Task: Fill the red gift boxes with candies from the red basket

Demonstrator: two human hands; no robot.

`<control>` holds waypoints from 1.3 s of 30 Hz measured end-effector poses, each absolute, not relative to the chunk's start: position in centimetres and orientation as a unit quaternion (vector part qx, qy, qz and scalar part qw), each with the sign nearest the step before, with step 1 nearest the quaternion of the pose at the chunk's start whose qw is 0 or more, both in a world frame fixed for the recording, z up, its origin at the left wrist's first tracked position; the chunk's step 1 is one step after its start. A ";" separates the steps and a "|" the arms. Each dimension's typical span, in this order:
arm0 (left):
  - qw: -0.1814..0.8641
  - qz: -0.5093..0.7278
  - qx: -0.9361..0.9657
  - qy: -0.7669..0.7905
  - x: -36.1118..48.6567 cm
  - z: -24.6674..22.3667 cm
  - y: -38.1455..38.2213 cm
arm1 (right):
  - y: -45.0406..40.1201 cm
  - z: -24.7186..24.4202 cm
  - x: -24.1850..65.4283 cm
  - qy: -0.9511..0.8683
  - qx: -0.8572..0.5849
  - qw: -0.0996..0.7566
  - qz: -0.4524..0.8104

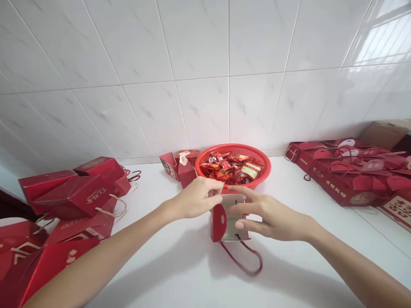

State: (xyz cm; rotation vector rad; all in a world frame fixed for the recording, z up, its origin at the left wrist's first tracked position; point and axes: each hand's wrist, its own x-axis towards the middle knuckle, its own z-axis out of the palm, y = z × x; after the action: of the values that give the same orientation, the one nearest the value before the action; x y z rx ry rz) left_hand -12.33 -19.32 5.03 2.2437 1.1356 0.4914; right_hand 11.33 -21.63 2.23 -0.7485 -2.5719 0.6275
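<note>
Over the open red carton [218, 223], the left hand [203, 197] pinches, hold unclear; the right hand [272, 216] spreads half-open, gripping nothing. Boxes at right [327, 179] carry blurred gold characters

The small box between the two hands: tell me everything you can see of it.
The small box looks like folded card, red outside and pale inside. Its top is open, and a rounded red flap with a pale oval spot shows on its left side. A dark red cord loops out toward the camera. It sits on the white table, in front of the red basket. The right hand's fingers overlap the opening; the left hand is at its far left edge, contact unclear.
</note>
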 end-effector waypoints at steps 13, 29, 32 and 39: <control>0.262 0.187 0.834 0.449 -11.2 1.9 -20.2 | -20.5 0.0 10.7 -0.853 -0.373 0.202 0.305; 0.547 -0.020 0.743 0.386 -18.5 1.0 -14.2 | -16.4 -2.5 12.3 -0.810 -0.340 0.159 0.451; 0.502 -0.045 0.769 0.393 -18.2 2.4 -14.4 | -16.2 -1.9 12.9 -0.830 -0.300 0.172 0.437; 0.307 0.093 0.846 0.426 -14.6 6.9 -11.5 | -12.4 1.4 14.2 -0.788 -0.334 0.385 0.345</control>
State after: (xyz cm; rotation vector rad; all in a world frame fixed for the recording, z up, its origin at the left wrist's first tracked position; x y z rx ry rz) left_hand -14.61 -11.49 6.86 2.2384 1.1273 0.2463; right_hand 14.18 -12.41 1.38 -0.8522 -2.0074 0.8798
